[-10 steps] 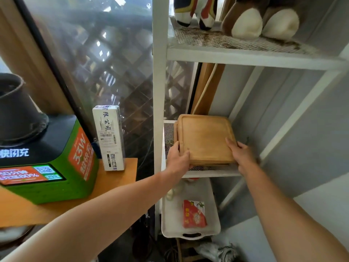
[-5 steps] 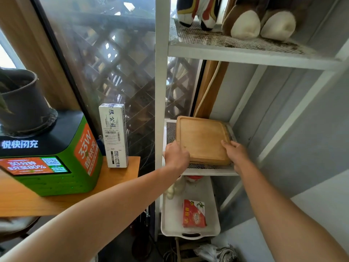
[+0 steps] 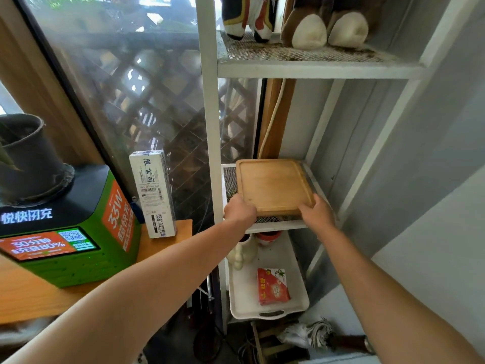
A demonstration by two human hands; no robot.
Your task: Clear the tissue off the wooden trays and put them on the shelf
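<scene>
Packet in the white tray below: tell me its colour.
Red, with some white and yellow print; head view shows it.

square wooden tray (image 3: pixel 273 186) with raised rim and bare surface, lying flat on white mesh shelf (image 3: pixel 265 227), near edge just short of shelf front, far edge toward rear.

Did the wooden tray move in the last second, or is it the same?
The tray slid deeper onto the mesh shelf, pushed by the left hand and right hand, which stay on its near corners. The white box and green charger stayed put.
</scene>
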